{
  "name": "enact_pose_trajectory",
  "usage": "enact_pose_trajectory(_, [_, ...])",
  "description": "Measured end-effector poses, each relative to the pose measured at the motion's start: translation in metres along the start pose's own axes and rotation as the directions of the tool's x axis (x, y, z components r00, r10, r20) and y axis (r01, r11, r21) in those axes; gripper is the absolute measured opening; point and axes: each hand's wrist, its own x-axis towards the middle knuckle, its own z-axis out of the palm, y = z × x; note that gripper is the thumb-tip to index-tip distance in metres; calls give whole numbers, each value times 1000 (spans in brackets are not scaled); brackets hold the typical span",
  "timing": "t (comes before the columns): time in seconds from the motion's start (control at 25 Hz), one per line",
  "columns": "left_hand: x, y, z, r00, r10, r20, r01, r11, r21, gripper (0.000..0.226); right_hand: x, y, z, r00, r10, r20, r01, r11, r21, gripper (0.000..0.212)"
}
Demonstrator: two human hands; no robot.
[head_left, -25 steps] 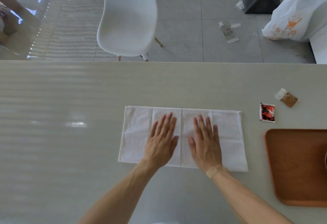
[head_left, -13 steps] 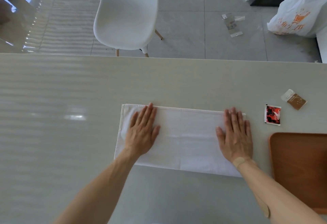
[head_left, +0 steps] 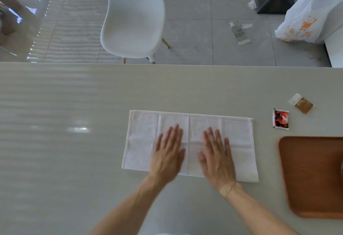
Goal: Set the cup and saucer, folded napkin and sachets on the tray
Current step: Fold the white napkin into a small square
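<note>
A white napkin [head_left: 144, 138] lies flat on the table as a long rectangle with fold creases. My left hand [head_left: 168, 153] and my right hand [head_left: 216, 156] press flat on its middle, side by side, fingers straight. A red and black sachet [head_left: 281, 119] lies on the table right of the napkin, and a brown and white sachet [head_left: 302, 103] lies beyond it. The wooden tray [head_left: 311, 175] sits at the right edge of the view. A dark sliver [head_left: 341, 168] at the frame's right edge sits on the tray; I cannot tell what it is.
A white chair [head_left: 133, 17] stands beyond the table's far edge. A white plastic bag [head_left: 308, 19] and scraps of litter [head_left: 239, 32] lie on the tiled floor. The pale table [head_left: 65, 141] stretches to the left of the napkin.
Both hands slid out from the napkin's middle to its ends, then came back together at the middle. The napkin stays flat in place.
</note>
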Motion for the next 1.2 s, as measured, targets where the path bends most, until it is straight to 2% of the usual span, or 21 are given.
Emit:
enact_pose_trajectory(0.08, [-13, 29, 17, 997, 71, 22, -70, 997, -33, 56, -16, -20, 12, 999, -29, 12, 29, 999, 17, 59])
enact_pose_trajectory(0.16, [-19, 26, 23, 997, 75, 32, -74, 997, -9, 55, -26, -16, 15, 999, -1, 53, 2, 1000, -15, 60])
enact_pose_trajectory(0.36, [-39, -43, 6, 998, -42, 41, 38, 995, 95, 62, -38, 43, 2, 981, 193, 24, -190, 977, -91, 68])
enact_pose_trajectory(0.52, [-62, -97, -8, 991, -126, 40, 118, 981, 155, 65, -46, 67, -4, 969, 244, 41, -239, 966, -98, 71])
enact_pose_trajectory(0.76, [-65, -104, -15, 987, -130, 91, 115, 981, 153, 66, -47, 64, -8, 960, 264, 89, -260, 964, -61, 73])
enact_pose_trajectory(0.84, [-65, -100, -21, 981, -176, 80, 166, 979, 121, 66, -48, 64, -13, 965, 246, 90, -245, 969, -22, 75])
enact_pose_trajectory(0.92, [-57, -95, -32, 930, -368, 23, 367, 930, 33, 66, -48, 70, -18, 961, 263, 79, -265, 964, 12, 77])
enact_pose_trajectory(0.96, [-51, -93, -39, 868, -497, -2, 497, 867, -29, 68, -50, 73, -21, 954, 289, 75, -292, 956, 22, 79])
enact_pose_trajectory(1.04, [-37, -88, -52, 715, -697, 55, 695, 701, -162, 72, -57, 78, -27, 934, 351, 70, -354, 934, 35, 89])
enact_pose_trajectory(1.12, [-23, -86, -61, 614, -774, 151, 780, 567, -266, 65, -63, 80, -30, 924, 375, 81, -379, 925, 40, 100])
enact_pose_trajectory(1.2, [-9, -87, -67, 561, -800, 214, 816, 490, -307, 47, -68, 78, -31, 922, 375, 94, -379, 925, 32, 105])
